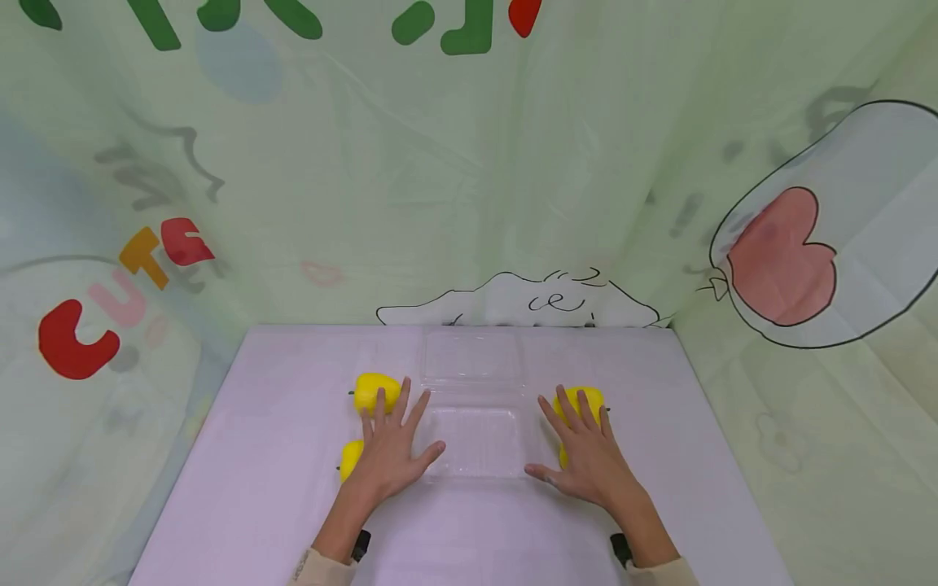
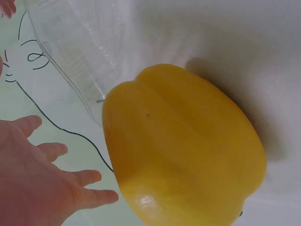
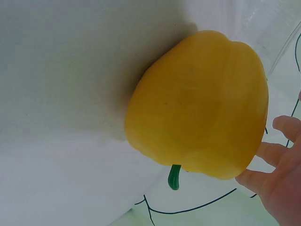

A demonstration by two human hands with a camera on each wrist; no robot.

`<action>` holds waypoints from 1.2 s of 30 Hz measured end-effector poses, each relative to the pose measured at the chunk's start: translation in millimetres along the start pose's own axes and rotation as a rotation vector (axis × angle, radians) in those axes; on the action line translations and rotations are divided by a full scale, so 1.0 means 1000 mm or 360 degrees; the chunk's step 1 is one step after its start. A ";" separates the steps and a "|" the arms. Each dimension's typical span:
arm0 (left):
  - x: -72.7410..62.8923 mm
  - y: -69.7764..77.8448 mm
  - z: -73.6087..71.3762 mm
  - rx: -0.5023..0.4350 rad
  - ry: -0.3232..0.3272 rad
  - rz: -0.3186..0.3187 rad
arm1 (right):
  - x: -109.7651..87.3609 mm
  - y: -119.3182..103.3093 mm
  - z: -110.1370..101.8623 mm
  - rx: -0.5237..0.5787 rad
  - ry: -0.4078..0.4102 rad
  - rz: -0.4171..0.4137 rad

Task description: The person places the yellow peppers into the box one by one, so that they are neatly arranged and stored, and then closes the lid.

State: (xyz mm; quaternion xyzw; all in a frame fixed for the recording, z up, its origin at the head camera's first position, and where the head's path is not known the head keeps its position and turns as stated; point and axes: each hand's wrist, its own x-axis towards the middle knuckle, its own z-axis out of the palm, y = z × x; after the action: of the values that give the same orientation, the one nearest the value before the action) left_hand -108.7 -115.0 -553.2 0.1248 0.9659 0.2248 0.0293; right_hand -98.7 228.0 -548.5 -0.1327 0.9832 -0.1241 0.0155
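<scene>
My left hand [image 1: 392,456], fingers spread, hovers above the table's left part and holds nothing. Its fingertips overlap a yellow bell pepper [image 1: 372,391] in the head view, and another yellow bell pepper [image 1: 349,458] is partly covered by the hand. On the other side my right hand [image 1: 589,462] is spread in the same way, over a yellow bell pepper [image 1: 589,399]. Only a sliver of a further yellow pepper [image 1: 563,456] shows beneath it. Each wrist view has a large pepper close up, beside the outstretched fingers. Between the hands lies a clear plastic container [image 1: 472,474].
Behind the container's near half, its clear flat section [image 1: 472,358] extends toward the table's back edge. The white table [image 1: 271,505] meets a printed cloth [image 1: 440,203] at the back, with more cloth on both sides.
</scene>
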 end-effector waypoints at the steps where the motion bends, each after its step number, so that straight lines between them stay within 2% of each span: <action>1: 0.000 0.001 0.000 -0.0024 -0.0008 0.0002 | 0.000 0.000 0.000 -0.0006 0.0001 -0.0001; 9: -0.001 0.004 -0.002 -0.0281 -0.0130 -0.0034 | -0.004 0.004 -0.002 -0.0020 0.0013 -0.0001; 15: 0.000 0.003 -0.003 -0.0413 -0.0202 -0.0074 | -0.008 0.005 -0.004 -0.0022 0.0034 0.0006; 21: 0.000 -0.001 -0.001 -0.0545 -0.0266 -0.0069 | -0.013 0.009 -0.003 -0.0008 0.0037 0.0011; 29: -0.002 -0.004 0.003 -0.0749 -0.0299 -0.0064 | -0.019 0.013 -0.007 -0.0001 0.0056 0.0030; 36: -0.004 -0.005 0.007 -0.0806 -0.0295 -0.0105 | -0.025 0.020 -0.007 0.0035 0.0098 0.0017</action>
State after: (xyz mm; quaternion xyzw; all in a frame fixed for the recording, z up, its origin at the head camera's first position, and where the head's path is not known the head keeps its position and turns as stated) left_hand -105.1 -117.0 -561.5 0.1019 0.8757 0.4458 0.1551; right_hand -80.0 255.5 -546.7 -0.1234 0.9825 -0.1390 -0.0127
